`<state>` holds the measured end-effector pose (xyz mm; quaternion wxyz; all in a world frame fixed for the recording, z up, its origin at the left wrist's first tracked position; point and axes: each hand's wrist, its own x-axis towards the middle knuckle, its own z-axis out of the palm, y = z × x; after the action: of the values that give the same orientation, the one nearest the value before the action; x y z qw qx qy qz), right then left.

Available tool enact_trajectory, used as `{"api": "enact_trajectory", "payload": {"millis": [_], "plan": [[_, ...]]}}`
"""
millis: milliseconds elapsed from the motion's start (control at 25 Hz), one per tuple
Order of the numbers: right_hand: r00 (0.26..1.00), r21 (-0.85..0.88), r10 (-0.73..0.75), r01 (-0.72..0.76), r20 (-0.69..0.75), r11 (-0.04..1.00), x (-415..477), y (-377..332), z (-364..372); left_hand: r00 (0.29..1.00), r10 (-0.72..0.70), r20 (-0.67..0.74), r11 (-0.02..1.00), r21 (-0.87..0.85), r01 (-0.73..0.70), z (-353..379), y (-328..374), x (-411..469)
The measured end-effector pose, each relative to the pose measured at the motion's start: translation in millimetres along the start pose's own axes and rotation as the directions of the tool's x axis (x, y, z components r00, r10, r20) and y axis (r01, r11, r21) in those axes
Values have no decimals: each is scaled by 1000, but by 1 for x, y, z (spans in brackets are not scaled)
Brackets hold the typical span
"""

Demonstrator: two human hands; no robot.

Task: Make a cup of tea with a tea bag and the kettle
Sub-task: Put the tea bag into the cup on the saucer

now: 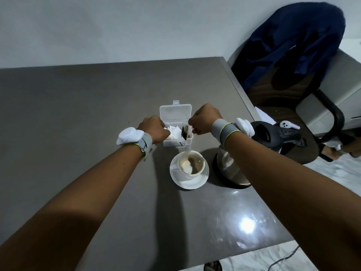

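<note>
A clear plastic box [176, 141] with its lid up stands on the grey table [78, 106] and holds several white tea bags. My left hand [154, 129] grips the box's left side. My right hand [204, 120] is closed at the box's right rim, pinching a dark tea bag [184, 133] that sticks up out of it. In front of the box, a white cup [192, 163] sits on a white saucer [188, 181]. The kettle [269, 137], black-topped with a shiny metal body, stands right of the cup, partly hidden by my right forearm.
An office chair [293, 75] draped with a dark blue garment stands beyond the table's right edge. A white earbud-like object [289, 125] lies on its seat. A cable [283, 259] runs across the pale floor at the lower right.
</note>
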<state>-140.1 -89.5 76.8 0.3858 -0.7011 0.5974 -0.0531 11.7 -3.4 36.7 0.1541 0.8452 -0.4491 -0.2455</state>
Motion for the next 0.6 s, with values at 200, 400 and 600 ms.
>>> {"api": "enact_trajectory", "payload": {"millis": [200, 400, 600], "plan": [[988, 111, -89, 74, 129, 991, -30, 0, -19, 999, 17, -27, 1000, 20, -17, -14, 12, -31], [972, -66, -169, 182, 165, 981, -47, 16, -16, 1000, -2, -4, 999, 35, 2, -3, 12, -58], [967, -122, -171, 196, 192, 973, -52, 37, 1, 1000, -13, 6, 999, 46, 13, 17, -1, -72]]}}
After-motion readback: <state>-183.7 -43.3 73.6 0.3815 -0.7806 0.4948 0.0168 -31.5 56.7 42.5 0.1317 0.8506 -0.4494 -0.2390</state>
